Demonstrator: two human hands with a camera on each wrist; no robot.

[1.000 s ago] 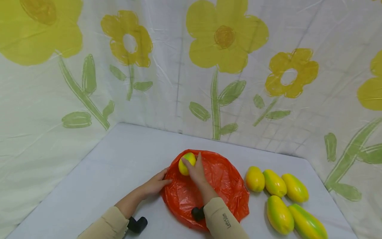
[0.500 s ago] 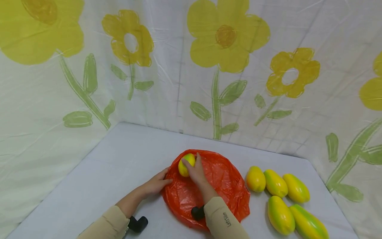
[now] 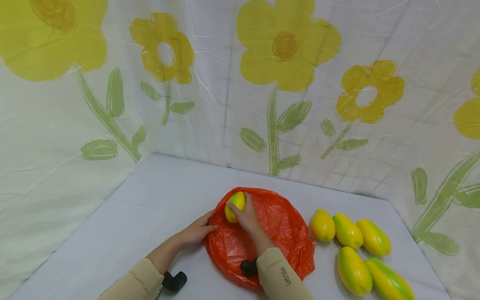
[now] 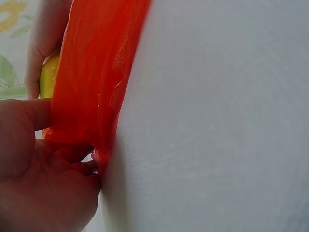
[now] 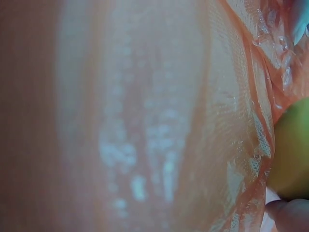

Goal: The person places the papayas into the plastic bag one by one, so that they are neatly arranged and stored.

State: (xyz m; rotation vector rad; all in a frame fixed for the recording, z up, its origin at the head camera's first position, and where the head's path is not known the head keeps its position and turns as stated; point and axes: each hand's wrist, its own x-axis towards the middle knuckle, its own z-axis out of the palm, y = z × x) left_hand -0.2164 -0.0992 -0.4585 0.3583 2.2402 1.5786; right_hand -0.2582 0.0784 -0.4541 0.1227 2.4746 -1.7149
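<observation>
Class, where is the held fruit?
In the head view, the held fruit is in the right hand, over the upper left of the red plastic, near the left hand.

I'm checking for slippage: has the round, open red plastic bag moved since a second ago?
No, not visibly: in the head view, the red plastic bag lies just as near the back edge of the flat white table.

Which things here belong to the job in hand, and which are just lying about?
In the job:
- yellow-green fruit, held in the right grip within the bag's rim
- red plastic bag, mouth spread, left grip at its side

Lying about:
- five similar fruits, untouched; possibly part of the job too
- white table, support only
- flowered curtain, backdrop
</observation>
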